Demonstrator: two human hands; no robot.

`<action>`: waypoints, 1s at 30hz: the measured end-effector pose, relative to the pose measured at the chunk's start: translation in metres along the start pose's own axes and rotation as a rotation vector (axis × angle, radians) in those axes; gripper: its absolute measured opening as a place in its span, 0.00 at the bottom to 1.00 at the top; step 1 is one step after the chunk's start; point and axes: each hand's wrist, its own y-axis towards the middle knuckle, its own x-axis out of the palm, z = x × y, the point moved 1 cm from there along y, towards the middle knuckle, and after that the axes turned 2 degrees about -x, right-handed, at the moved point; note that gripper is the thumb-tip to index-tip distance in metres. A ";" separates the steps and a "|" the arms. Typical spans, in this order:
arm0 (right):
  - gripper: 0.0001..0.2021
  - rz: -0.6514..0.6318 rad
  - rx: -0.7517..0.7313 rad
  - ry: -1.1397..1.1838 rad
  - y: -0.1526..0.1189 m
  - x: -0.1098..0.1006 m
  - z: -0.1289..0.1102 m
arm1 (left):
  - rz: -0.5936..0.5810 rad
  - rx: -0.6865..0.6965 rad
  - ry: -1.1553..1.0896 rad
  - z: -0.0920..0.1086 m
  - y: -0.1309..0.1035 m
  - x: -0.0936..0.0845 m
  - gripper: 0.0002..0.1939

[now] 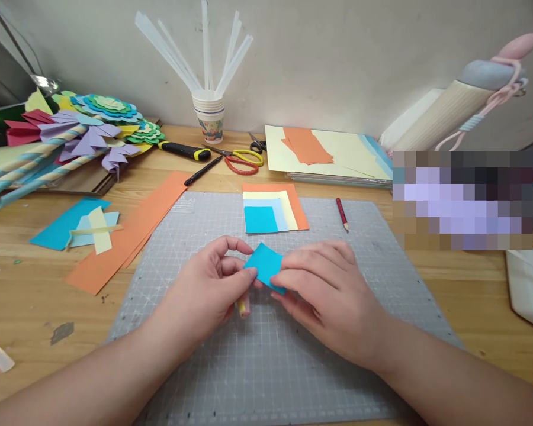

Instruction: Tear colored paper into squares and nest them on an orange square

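Note:
Over the grey cutting mat, both hands hold one small square of blue paper. My left hand pinches its left corner between thumb and fingers. On the opposite side, the fingers of my right hand are closed on the paper's edge, partly hiding it. Beneath my left hand a short yellow and pinkish stick-like piece shows; I cannot tell whether that hand holds it. Just beyond, a stack of paper squares lies on the mat, orange, cream, pale blue and blue from largest to smallest.
A pencil lies at the mat's right. Behind are scissors, a black pen, a utility knife and a paper cup of white strips. Orange strips lie left, paper flowers back left, paper sheets back right.

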 end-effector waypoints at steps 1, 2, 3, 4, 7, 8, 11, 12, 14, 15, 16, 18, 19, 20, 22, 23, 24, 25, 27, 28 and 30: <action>0.04 -0.006 0.004 -0.002 0.000 0.000 0.001 | 0.012 0.009 0.048 -0.001 0.000 -0.001 0.12; 0.05 -0.018 0.003 -0.001 0.000 0.000 0.001 | 0.053 0.043 0.124 -0.001 -0.001 -0.002 0.13; 0.06 -0.043 -0.001 0.000 0.000 0.001 0.002 | 0.115 0.104 0.235 -0.002 -0.002 -0.004 0.13; 0.07 -0.083 -0.010 0.001 -0.001 0.001 0.004 | 0.178 0.188 0.378 -0.002 -0.004 -0.006 0.13; 0.08 -0.254 -0.066 -0.003 -0.002 0.003 0.008 | 0.176 0.440 0.848 0.000 -0.010 -0.009 0.09; 0.09 -0.305 -0.090 0.001 -0.003 0.004 0.010 | 0.101 0.477 0.972 0.000 -0.012 -0.008 0.09; 0.11 -0.385 -0.137 0.052 -0.003 0.003 0.015 | -0.101 0.502 1.226 -0.001 -0.020 -0.003 0.14; 0.11 -0.404 -0.132 0.083 -0.003 0.002 0.016 | -0.142 0.515 1.302 -0.002 -0.022 -0.001 0.14; 0.09 -0.444 -0.087 0.163 -0.002 0.001 0.019 | -0.213 0.570 1.441 -0.005 -0.026 0.002 0.14; 0.08 -0.465 -0.052 0.208 -0.002 0.001 0.021 | -0.242 0.604 1.494 -0.006 -0.028 0.002 0.14; 0.07 -0.483 -0.012 0.250 -0.002 0.000 0.022 | -0.264 0.629 1.537 -0.007 -0.029 0.002 0.14; 0.04 -0.512 0.071 0.317 -0.002 -0.001 0.025 | -0.303 0.650 1.580 -0.007 -0.030 0.001 0.16; 0.03 -0.525 0.112 0.341 -0.002 -0.001 0.026 | -0.315 0.650 1.585 -0.007 -0.031 0.000 0.16; 0.03 -0.532 0.148 0.360 -0.002 -0.001 0.027 | -0.321 0.645 1.585 -0.007 -0.031 0.000 0.17; 0.03 -0.533 0.213 0.382 -0.002 -0.001 0.027 | -0.323 0.634 1.574 -0.007 -0.031 0.000 0.18; 0.02 -0.531 0.247 0.387 -0.002 -0.001 0.027 | -0.323 0.628 1.566 -0.007 -0.032 0.001 0.18; 0.02 -0.527 0.284 0.390 -0.001 -0.001 0.027 | -0.323 0.622 1.563 -0.007 -0.031 0.001 0.18; 0.02 -0.522 0.325 0.391 -0.001 0.000 0.026 | -0.323 0.619 1.560 -0.007 -0.031 0.002 0.18; 0.03 -0.511 0.414 0.391 0.001 0.002 0.023 | -0.326 0.614 1.557 -0.007 -0.030 0.003 0.17; 0.03 -0.500 0.455 0.387 0.002 0.003 0.022 | -0.321 0.618 1.557 -0.007 -0.029 0.004 0.17; 0.05 -0.472 0.519 0.366 0.003 0.006 0.019 | -0.310 0.642 1.548 -0.009 -0.027 0.003 0.17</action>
